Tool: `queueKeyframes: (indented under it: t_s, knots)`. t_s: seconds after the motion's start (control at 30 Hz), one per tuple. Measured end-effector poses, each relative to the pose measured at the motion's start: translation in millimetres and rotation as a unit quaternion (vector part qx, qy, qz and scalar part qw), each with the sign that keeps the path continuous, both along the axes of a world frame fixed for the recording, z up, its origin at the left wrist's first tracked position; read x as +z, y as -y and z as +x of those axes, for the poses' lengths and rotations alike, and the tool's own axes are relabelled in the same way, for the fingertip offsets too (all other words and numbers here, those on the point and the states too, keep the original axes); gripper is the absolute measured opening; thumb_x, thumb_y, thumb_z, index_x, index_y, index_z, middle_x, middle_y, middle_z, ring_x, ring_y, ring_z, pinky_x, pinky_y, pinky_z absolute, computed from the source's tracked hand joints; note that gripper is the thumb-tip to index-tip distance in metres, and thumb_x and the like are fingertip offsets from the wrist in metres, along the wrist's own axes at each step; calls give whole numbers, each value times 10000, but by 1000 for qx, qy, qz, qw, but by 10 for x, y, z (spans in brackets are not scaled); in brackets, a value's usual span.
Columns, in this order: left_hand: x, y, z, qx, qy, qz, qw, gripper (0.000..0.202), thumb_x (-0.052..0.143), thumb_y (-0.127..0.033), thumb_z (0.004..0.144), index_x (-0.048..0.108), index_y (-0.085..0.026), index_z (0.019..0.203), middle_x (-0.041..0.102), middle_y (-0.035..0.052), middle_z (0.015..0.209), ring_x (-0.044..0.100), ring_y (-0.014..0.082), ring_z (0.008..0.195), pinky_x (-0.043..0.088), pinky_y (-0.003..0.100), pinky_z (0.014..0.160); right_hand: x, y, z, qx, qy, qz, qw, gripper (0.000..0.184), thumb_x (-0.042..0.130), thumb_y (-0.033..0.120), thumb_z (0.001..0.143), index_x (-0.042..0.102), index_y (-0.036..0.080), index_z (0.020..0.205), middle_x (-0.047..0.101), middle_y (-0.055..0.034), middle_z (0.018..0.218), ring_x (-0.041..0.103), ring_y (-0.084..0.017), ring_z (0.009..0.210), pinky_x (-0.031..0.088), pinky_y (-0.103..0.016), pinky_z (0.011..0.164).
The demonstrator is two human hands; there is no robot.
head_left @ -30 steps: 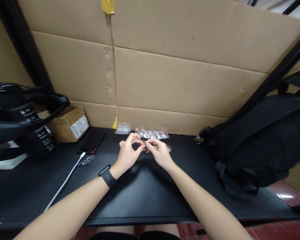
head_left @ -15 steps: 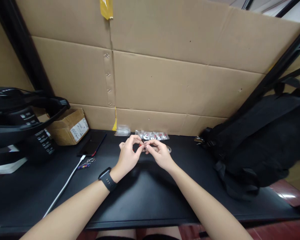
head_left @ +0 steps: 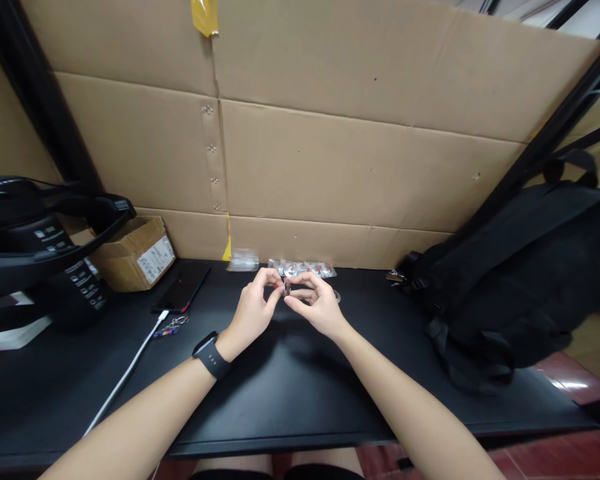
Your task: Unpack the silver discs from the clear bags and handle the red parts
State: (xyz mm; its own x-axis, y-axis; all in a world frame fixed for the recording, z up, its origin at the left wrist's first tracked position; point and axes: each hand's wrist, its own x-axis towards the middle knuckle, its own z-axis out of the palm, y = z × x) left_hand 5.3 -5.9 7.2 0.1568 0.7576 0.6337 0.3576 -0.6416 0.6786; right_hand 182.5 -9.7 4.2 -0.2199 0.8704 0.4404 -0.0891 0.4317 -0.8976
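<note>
Over the black table, my left hand [head_left: 254, 305] and my right hand [head_left: 321, 308] meet, fingertips closed around a small dark, shiny disc [head_left: 287, 287] turned nearly edge-on. My left thumb and fingers pinch its left side, where a bit of red shows between the fingers. On the other side, my right thumb and forefinger hold its edge. Fingers cover much of it, so its exact kind is unclear. Just behind the hands lies a row of clear packets [head_left: 307, 269] with silvery and red pieces inside. Partly hidden by my right hand is a round clear piece [head_left: 337, 296].
Clear plastic bags [head_left: 243, 260] lie by the cardboard wall [head_left: 300, 167]. Leftward are a phone [head_left: 180, 288] with a white cable [head_left: 125, 373], a keychain [head_left: 173, 327], a cardboard box [head_left: 140, 257] and black gear [head_left: 55, 247]. A black backpack [head_left: 520, 280] and keys [head_left: 395, 276] are at right.
The disc between my fingertips has turned and shows more of its dark edge. My right fingers have spread slightly around it. The view has shifted a little.
</note>
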Motion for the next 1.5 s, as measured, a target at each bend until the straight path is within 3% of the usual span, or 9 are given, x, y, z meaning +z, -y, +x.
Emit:
queueKeyframes:
  t_s: [0.2,0.6,0.83,1.0,1.13,1.5]
  knots:
    - [-38,-52,4,-53,103,-51,992,183,687,-264,881,546,-226,991,702,5,903,714,153,824,553,272,789,35,-42,55,-36,-24,11,999,403,825,340,754,573,217,1043,661,-72,1188,758,-202,909,618,-331,849]
    - [-40,-73,-2,-86,146,-92,981,220,738,-256,833,559,-215,955,701,11,906,722,163,863,567,298,840,6,-16,22,-6,-9,30,999,413,796,257,751,567,233,1094,616,-76,1237,739,-204,952,606,-339,850]
    - [-20,-67,0,-101,163,-128,973,274,745,-289,828,515,-217,959,746,21,879,733,181,856,515,259,722,-40,-9,-30,28,-33,7,999,491,793,238,740,563,242,1174,591,-73,1254,725,-196,978,594,-343,886]
    - [-15,-47,-4,-79,145,-116,979,263,760,-284,813,542,-211,942,758,29,873,741,200,881,497,262,713,-17,-9,-27,57,-63,-14,996,493,812,282,727,575,239,1157,606,-68,1213,720,-202,979,590,-356,887]
    - [-2,-28,-1,-68,140,-113,981,287,768,-287,809,541,-216,971,766,29,869,747,200,862,511,268,706,3,-25,20,43,-38,2,998,479,824,287,716,604,244,1139,617,-57,1192,713,-198,967,580,-364,895]
    - [59,45,15,-57,134,-61,987,218,766,-281,818,597,-201,932,742,28,892,729,170,834,580,314,828,19,-49,76,47,-10,22,999,492,843,249,704,632,242,1149,677,-60,1071,667,-193,963,546,-310,791]
